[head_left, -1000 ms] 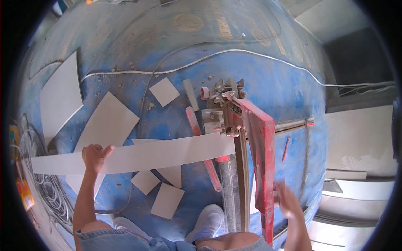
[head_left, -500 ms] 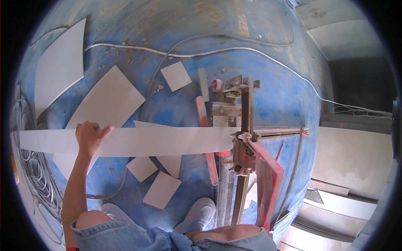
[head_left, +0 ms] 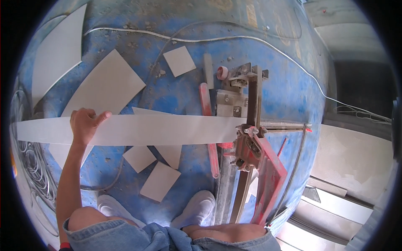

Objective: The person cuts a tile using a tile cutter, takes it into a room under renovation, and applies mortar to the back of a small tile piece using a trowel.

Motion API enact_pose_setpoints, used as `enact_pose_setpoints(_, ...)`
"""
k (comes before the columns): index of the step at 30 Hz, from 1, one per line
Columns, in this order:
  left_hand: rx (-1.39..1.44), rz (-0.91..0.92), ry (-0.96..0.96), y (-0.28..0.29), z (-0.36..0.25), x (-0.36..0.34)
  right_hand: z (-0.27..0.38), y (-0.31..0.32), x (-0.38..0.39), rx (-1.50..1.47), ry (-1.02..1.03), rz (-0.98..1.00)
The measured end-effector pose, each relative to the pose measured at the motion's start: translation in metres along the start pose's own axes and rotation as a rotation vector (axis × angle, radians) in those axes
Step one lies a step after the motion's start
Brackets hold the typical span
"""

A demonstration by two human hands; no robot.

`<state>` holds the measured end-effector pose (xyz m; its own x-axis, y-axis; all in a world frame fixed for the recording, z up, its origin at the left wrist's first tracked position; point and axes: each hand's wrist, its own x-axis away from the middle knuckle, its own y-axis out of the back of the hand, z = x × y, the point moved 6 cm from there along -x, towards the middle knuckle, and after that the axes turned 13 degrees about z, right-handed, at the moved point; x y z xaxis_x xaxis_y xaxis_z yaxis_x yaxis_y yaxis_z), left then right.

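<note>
My left hand (head_left: 86, 125) grips a long white tile strip (head_left: 167, 129) by the upper edge, thumb on top. The strip lies across the manual tile cutter, its right end at the metal rail (head_left: 253, 96). The cutter's carriage (head_left: 247, 148) sits on the rail just at that end, with the red handle (head_left: 272, 175) angled down toward the lower edge. A red bar (head_left: 204, 98) lies left of the cutter, partly under the strip. My right hand is out of sight.
Cut white tiles (head_left: 179, 61) (head_left: 102, 83) (head_left: 160, 180) lie scattered on the dusty blue floor (head_left: 289, 83). A white cable (head_left: 234, 37) crosses beyond them. Coiled cable (head_left: 35, 171) lies at the left. Stacked panels (head_left: 343, 167) are at the right. My shoes stand just before the cutter (head_left: 197, 209).
The carriage and red handle have slid along the rail toward me. My right hand, earlier beside the handle, has left view. The scene has shifted upward in the picture.
</note>
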<state>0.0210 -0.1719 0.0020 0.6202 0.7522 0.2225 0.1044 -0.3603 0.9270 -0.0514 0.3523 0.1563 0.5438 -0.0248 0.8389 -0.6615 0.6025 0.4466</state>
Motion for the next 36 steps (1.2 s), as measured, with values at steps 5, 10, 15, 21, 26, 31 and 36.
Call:
enact_pose_setpoints(5,0.018,0.02,0.018,0.008,0.0,0.002,0.015,0.054,0.002,0.143,0.071,-0.119)
enact_pose_setpoints(10,0.036,-0.091,-0.031,0.009,-0.001,0.004,0.032,0.112,-0.011,0.328,0.074,-0.312)
enact_pose_setpoints(15,-0.024,0.063,-0.009,-0.004,-0.002,-0.004,0.043,0.092,-0.023,0.515,0.116,-0.344)
enact_pose_setpoints(21,0.0,0.072,0.044,0.011,0.001,0.002,0.07,0.065,0.003,0.682,0.009,-0.454)
enact_pose_setpoints(26,-0.007,0.128,0.034,0.014,-0.001,0.006,0.053,0.079,-0.011,0.572,0.169,-0.503)
enact_pose_setpoints(31,-0.06,0.115,0.02,0.008,-0.004,-0.001,0.053,0.074,-0.008,0.473,0.109,-0.616)
enact_pose_setpoints(36,0.012,0.121,0.024,0.006,-0.008,0.0,0.045,0.102,-0.021,0.424,0.231,-0.352)
